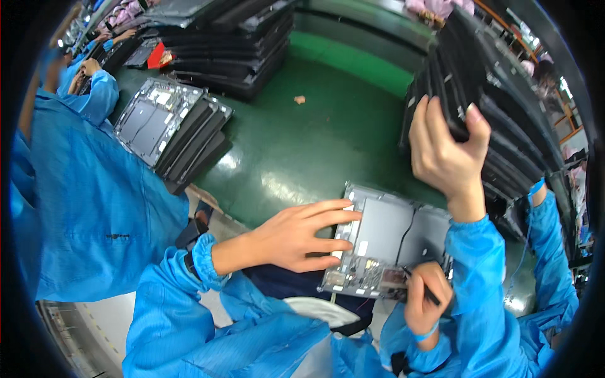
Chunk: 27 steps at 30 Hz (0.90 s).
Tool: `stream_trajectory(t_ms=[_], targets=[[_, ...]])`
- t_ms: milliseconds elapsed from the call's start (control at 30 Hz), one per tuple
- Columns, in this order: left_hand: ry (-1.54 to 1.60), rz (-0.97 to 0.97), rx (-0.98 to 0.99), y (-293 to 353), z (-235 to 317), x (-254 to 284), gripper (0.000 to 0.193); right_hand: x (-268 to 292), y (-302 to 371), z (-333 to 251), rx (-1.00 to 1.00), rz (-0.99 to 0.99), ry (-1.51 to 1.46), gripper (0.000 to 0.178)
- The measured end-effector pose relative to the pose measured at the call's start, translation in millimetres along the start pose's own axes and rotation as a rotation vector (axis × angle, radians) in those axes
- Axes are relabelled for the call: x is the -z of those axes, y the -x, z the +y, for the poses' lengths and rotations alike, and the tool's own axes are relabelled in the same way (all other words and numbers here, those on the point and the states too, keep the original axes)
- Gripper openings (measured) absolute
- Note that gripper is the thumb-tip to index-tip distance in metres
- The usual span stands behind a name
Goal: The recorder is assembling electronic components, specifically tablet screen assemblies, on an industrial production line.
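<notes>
A flat grey electronic device chassis (pixel 386 230), with a circuit board along its near edge and a dark cable across its inner plate, lies in front of me. My left hand (pixel 290 234) is open, its spread fingertips resting on the chassis's left edge. Over the near right part of the board, my right hand (pixel 427 297) is closed around a slim black tool (pixel 432 295). The tool's exact kind is hard to make out, and I cannot tell whether its tip touches the board. Part of my right arm is hidden by a co-worker's blue sleeve.
A co-worker's hand (pixel 449 148) reaches past the chassis to a tall stack of black panels (pixel 504 120) at right. Another black stack (pixel 230 53) stands far left, near a smaller pile of chassis (pixel 148 123). A second person in blue (pixel 107 201) is at left.
</notes>
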<state>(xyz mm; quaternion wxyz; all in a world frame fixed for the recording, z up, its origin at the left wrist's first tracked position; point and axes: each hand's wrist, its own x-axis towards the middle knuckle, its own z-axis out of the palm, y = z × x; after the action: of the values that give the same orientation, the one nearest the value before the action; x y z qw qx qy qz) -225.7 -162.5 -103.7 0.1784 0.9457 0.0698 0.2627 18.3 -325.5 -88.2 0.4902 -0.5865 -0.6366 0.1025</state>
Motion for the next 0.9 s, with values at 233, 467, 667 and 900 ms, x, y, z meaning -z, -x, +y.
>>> stream_trajectory(t_ms=[233,467,667,900], targets=[[0.197,0.118,0.424,-77.2,-32.7,-38.2,0.05,-3.6,68.4,11.7,-0.373,0.541,0.227,0.034],[0.235,-0.449,0.534,-71.9,-7.8,-24.5,0.065,-37.8,54.7,47.2,-0.275,0.847,0.141,0.031],[0.643,0.009,0.647,14.3,44.8,-35.6,0.067,-72.8,8.7,30.8,-0.152,0.627,-0.215,0.031],[0.83,0.902,1.12,82.8,63.5,69.0,0.06,-72.4,-5.2,9.7,0.058,0.373,-0.392,0.032]])
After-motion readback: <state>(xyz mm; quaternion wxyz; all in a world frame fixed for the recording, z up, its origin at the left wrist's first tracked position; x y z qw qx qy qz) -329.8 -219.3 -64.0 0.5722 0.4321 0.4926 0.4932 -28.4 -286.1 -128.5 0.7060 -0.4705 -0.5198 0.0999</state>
